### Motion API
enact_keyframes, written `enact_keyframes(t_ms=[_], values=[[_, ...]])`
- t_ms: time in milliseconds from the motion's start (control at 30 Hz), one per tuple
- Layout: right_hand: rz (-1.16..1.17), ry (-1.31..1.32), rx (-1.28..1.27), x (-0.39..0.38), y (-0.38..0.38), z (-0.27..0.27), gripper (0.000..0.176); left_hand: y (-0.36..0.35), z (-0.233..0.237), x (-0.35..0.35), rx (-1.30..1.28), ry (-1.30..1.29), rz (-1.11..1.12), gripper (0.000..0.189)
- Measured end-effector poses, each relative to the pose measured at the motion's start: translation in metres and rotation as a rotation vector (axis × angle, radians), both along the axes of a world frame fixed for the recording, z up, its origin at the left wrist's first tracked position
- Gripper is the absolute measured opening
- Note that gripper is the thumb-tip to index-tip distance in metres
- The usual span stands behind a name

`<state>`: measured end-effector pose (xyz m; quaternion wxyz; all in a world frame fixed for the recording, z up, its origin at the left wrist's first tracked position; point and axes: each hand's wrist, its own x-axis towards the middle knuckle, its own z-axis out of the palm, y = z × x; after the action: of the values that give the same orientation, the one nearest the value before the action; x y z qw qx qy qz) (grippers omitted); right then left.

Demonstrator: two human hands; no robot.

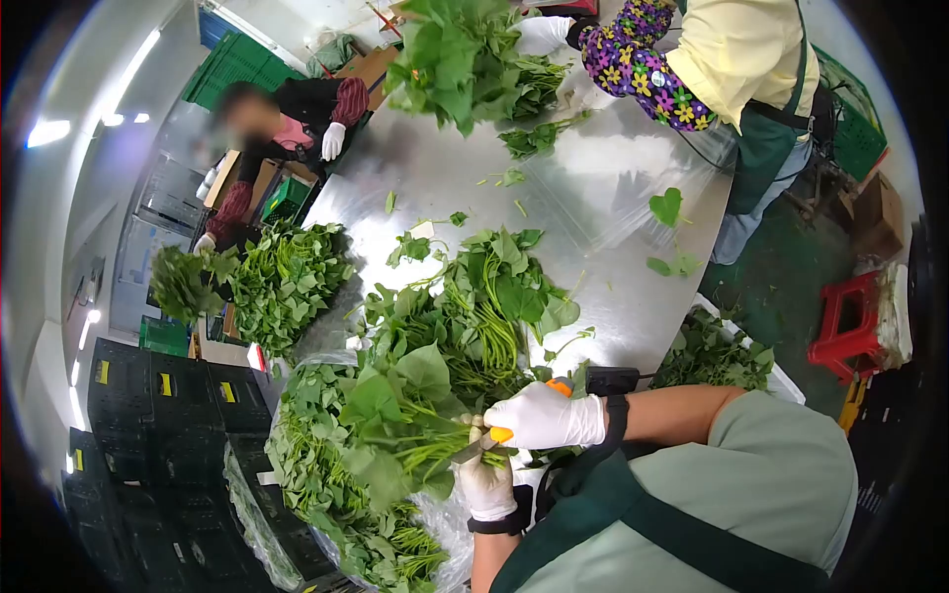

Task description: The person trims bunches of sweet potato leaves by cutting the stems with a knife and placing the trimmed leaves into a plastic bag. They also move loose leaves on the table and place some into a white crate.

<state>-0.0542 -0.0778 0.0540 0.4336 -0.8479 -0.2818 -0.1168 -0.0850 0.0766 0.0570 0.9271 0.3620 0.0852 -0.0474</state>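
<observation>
My left hand (487,486), in a white glove, is closed around the stems of a bunch of leafy greens (390,425), whose leaves point away from me. My gloved right hand (547,415) grips a knife with an orange handle (502,435). Its short blade lies across the cut ends of the stems, close to the left fingers. Just beyond my hands is a pile of loose greens (494,296) on the metal table (613,198). Below the bunch, more greens (316,474) fill a plastic-lined container.
Across the table, a co-worker's gloved hand (334,141) rests near the edge, by a heap of greens (292,282). Another person in floral sleeves (647,69) handles greens at the far end. Dark crates (178,395) stack at left; a red stool (850,321) stands at right.
</observation>
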Motion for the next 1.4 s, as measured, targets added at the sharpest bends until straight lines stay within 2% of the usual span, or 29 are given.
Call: enact_keyframes(t_ms=[100, 167, 233, 300, 333, 367, 433, 500, 567, 667, 700, 767, 833, 867, 933, 1033, 1067, 1167, 1200, 1233, 1300, 1333, 1367, 1400], values=[[0.048, 0.029, -0.011, 0.001, -0.004, 0.003, 0.023, 0.002, 0.005, -0.002, -0.020, 0.081, -0.052, 0.034], [0.066, 0.044, -0.006, 0.001, -0.006, 0.003, 0.023, -0.008, 0.017, -0.004, -0.002, 0.128, 0.096, 0.033], [0.107, 0.048, -0.030, -0.001, -0.006, 0.000, 0.026, 0.006, 0.006, -0.003, -0.109, 0.024, -0.069, 0.022], [0.094, 0.079, -0.022, -0.003, -0.005, -0.004, 0.029, 0.011, -0.003, -0.005, 0.228, -0.038, -0.085, 0.018], [0.078, 0.161, 0.011, -0.005, -0.006, 0.002, 0.026, 0.002, 0.007, -0.004, 0.048, 0.064, -0.056, 0.019], [0.063, 0.234, 0.035, -0.004, -0.011, 0.006, 0.024, 0.006, -0.002, -0.003, 0.045, -0.027, -0.035, 0.020], [0.048, 0.222, 0.208, -0.002, -0.015, -0.006, 0.015, -0.008, 0.017, -0.005, -0.107, 0.117, 0.090, 0.021], [-0.065, 0.318, 0.451, 0.004, -0.020, -0.011, 0.020, 0.005, 0.012, 0.000, -0.286, 0.189, 0.114, 0.018], [-0.188, 0.321, 0.394, 0.008, -0.030, -0.010, 0.022, 0.012, 0.019, 0.002, -0.337, 0.180, 0.090, 0.021], [-0.122, 0.208, 0.262, 0.001, -0.027, -0.005, 0.024, 0.011, 0.031, 0.005, -0.501, 0.234, 0.088, 0.022], [-0.079, 0.143, 0.191, -0.003, -0.027, -0.001, 0.025, 0.010, 0.033, 0.006, -0.500, 0.231, 0.083, 0.022], [-0.072, 0.085, 0.219, -0.007, -0.018, 0.004, 0.025, 0.008, 0.033, 0.006, -0.452, 0.232, 0.140, 0.023], [0.000, 0.123, 0.485, -0.005, -0.014, 0.007, 0.024, 0.006, 0.034, 0.004, -0.453, 0.231, 0.153, 0.026], [0.024, 0.213, 0.473, -0.006, -0.017, 0.013, 0.022, 0.006, 0.036, 0.004, -0.418, 0.220, 0.134, 0.022], [0.076, 0.182, 0.445, -0.005, -0.011, 0.011, 0.021, 0.001, 0.034, 0.003, -0.287, 0.180, 0.170, 0.019], [0.095, 0.202, 0.439, -0.010, -0.001, 0.009, 0.023, 0.000, 0.033, -0.002, -0.272, 0.219, 0.184, 0.019], [0.081, 0.178, 0.453, -0.014, 0.003, 0.007, 0.023, 0.000, 0.029, -0.003, -0.381, 0.175, 0.093, 0.020], [0.038, 0.198, 0.496, -0.020, 0.009, 0.000, 0.025, 0.004, 0.031, -0.006, -0.340, 0.202, 0.087, 0.017], [0.110, 0.230, 0.440, -0.017, 0.004, -0.004, 0.027, 0.005, 0.028, -0.006, -0.460, 0.168, 0.084, 0.014], [0.185, 0.262, 0.385, -0.012, -0.001, -0.010, 0.030, 0.002, 0.032, -0.009, -0.362, 0.155, 0.156, 0.012], [0.052, 0.331, 0.227, 0.005, -0.014, -0.029, 0.036, 0.006, 0.033, -0.017, -0.409, 0.045, 0.172, 0.012], [-0.067, 0.374, 0.091, 0.019, -0.024, -0.045, 0.034, 0.004, 0.039, -0.020, -0.228, 0.025, 0.235, 0.012], [-0.212, 0.509, 0.101, 0.034, -0.031, -0.067, 0.034, 0.016, 0.029, -0.024, -0.046, -0.032, 0.240, 0.012], [-0.304, 0.638, -0.009, 0.047, -0.042, -0.064, 0.037, 0.023, 0.026, -0.028, 0.038, -0.012, 0.255, 0.012]])
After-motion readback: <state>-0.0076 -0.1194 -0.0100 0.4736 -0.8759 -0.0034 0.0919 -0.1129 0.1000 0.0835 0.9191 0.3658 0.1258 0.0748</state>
